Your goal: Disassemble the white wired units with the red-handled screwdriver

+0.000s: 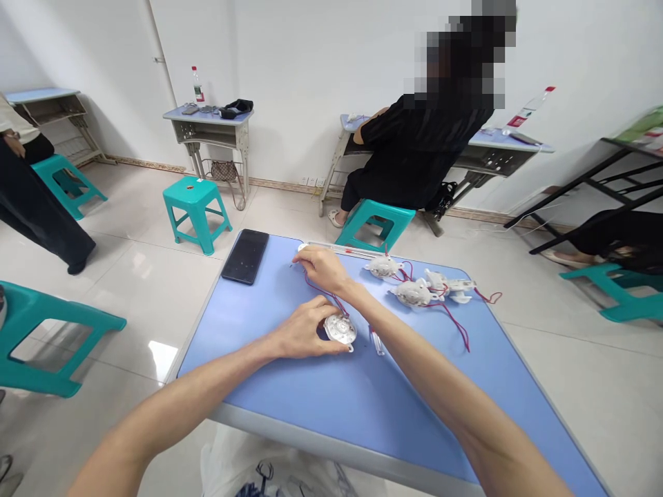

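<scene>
My left hand (305, 330) is closed around the edge of a round white plastic part (340, 330) lying on the blue desk (248, 373). Thin red wires (313, 284) run from the part up to my right hand (322, 268). That hand reaches past the left one, its fingertips pinched at the wires' far end; the exact grip is partly hidden. A small clear-and-red piece (377, 342) lies beside my right forearm. Similar white parts with red wires, one here (383, 266) and another (413, 293), are grouped at the right.
A black phone (245, 257) lies at the desk's back left corner. A thin clear strip (347, 249) runs along the back edge. Beyond stand green stools (195, 207) and small desks (210, 124). A person in black (414, 152) sits ahead; another person's legs (36, 200) show at left.
</scene>
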The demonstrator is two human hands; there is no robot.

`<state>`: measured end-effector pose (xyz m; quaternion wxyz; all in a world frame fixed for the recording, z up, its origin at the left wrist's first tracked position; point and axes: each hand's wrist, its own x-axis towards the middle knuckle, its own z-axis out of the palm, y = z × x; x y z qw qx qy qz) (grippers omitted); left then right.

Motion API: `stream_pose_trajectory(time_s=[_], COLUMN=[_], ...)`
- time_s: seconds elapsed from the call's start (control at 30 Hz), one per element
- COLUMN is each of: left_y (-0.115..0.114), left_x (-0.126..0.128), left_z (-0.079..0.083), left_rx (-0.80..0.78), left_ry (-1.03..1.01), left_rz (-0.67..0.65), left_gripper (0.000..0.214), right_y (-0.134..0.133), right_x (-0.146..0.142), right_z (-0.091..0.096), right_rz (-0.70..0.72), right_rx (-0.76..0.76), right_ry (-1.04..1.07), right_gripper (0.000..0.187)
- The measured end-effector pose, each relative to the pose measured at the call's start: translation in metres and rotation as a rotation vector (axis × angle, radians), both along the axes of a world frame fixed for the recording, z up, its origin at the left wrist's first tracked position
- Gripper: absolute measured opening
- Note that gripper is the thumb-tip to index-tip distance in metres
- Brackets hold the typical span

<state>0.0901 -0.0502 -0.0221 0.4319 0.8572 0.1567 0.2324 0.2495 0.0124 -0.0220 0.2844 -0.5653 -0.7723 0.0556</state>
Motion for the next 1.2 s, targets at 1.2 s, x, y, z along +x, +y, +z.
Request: stream_pose_trajectory(time_s=[1.2], left_y=[-0.001], left_x=[0.001], left_z=[-0.001], left_rx=[0.030], left_ry=[-0.001], left_rz=[0.019], left_gripper=[0.049], right_y=[-0.020], right_x=[0.018], right_z=[0.012], right_rz=[0.165], right_rx=[0.109], right_ry=[-0.307], right_gripper=[0.045])
